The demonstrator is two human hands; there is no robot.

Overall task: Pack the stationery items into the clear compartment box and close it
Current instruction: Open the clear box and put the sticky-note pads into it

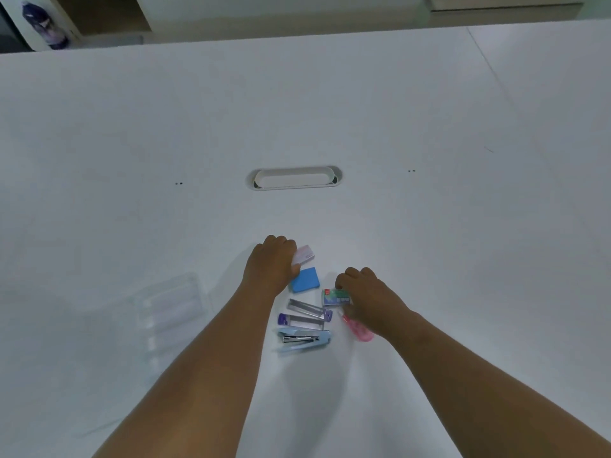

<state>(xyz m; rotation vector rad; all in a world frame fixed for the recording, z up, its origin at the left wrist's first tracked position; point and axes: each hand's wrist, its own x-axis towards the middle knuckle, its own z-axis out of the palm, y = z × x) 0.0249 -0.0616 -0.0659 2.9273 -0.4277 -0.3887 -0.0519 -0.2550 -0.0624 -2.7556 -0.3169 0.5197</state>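
Reaching forward over the white surface, both bare hands work at a small cluster of stationery. The left hand is curled, its grip closed on a small pale pink-and-white packet that sticks out to the right of the fingers. Just below that packet, touching the left hand's edge, lies a blue rectangular block.

The right hand is curled knuckles-up over a small green-and-white box; its fingertips meet the box's top edge, but whether the grip has actually closed on it cannot be told. Under the right wrist lies a pink translucent item, partly hidden.

Between the forearms lie two narrow clear cases with purple ends, side by side and slightly angled, and just nearer the person a light blue stapler on its side.

The clear compartment box sits on the surface well to the left of the left forearm, apart from the items; it is blurred, and whether its lid is open cannot be told. An oval cable slot is set into the surface farther away.
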